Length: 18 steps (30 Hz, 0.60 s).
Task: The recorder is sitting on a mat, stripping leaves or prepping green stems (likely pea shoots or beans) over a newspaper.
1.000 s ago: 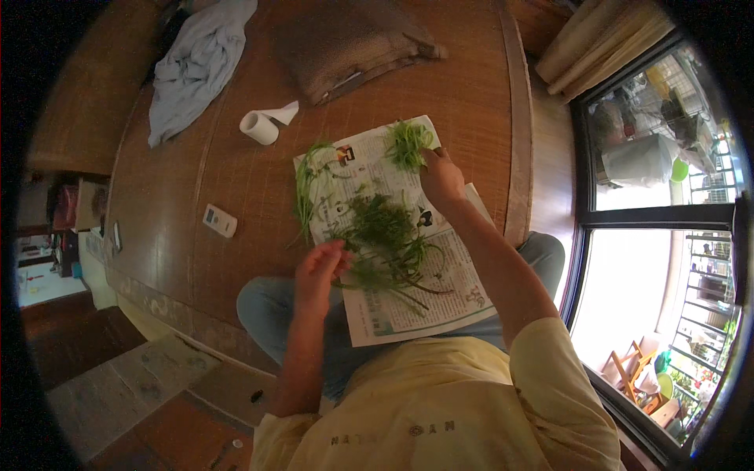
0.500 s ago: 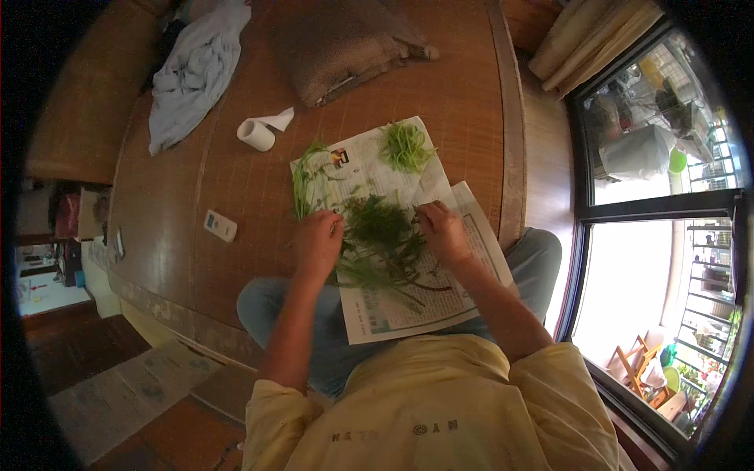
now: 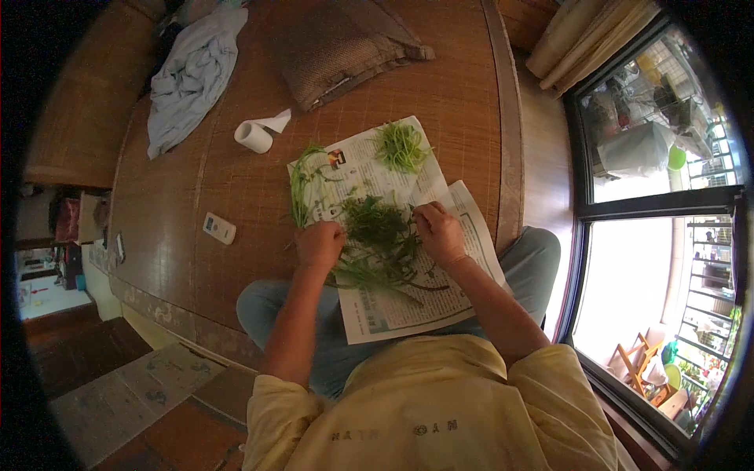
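Sheets of newspaper (image 3: 404,314) lie before me, partly over my lap. On them is a dark, feathery heap of leafy greens (image 3: 375,221), with longer stems trailing toward me. At the heap's left edge, my left hand (image 3: 320,245) is closed, fingertips curled together; whatever they hold is hidden. My right hand (image 3: 441,235) pinches at the heap's right side, and what lies between its fingertips is too small to name. A pale green bunch of cut stems (image 3: 402,147) sits at the paper's far end. Long green stalks (image 3: 299,188) lie along its left edge.
A toilet roll (image 3: 254,136) and a white remote control (image 3: 219,228) lie on the brown mat (image 3: 181,259) to the left. Farther back are a woven cushion (image 3: 345,59) and a pale crumpled cloth (image 3: 196,78). A dark-framed window (image 3: 660,206) stands on the right.
My left hand has come slightly nearer to me and turned, its fingers curled in more. The right hand has barely moved. The piles look the same.
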Tool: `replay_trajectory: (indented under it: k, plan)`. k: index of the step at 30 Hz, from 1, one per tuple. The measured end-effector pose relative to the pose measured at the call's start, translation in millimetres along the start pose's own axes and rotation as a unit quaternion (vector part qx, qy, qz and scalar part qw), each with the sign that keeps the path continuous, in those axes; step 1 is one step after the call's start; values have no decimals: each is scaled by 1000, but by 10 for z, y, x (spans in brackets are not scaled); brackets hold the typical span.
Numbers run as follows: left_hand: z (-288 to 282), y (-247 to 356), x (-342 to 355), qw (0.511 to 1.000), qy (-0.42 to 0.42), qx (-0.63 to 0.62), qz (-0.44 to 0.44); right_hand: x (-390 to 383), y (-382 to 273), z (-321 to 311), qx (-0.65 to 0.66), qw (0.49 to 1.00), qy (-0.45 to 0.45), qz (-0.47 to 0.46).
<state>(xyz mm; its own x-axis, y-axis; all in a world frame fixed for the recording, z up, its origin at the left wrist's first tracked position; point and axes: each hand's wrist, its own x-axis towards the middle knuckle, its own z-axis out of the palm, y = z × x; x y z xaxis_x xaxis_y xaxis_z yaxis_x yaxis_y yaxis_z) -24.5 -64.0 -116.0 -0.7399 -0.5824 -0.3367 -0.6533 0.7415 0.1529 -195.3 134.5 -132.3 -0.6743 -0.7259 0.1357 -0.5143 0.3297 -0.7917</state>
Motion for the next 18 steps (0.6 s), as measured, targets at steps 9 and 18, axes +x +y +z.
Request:
replay_trajectory:
  k: [9,18]
  plan:
    - [-5,-249,-104,938,15,-346,-27,0,-39,3,-2,1000,-7,0]
    - [-358,-8,-361,951,106,-279,78,-3,4,-11,-26,1000,-6,-11]
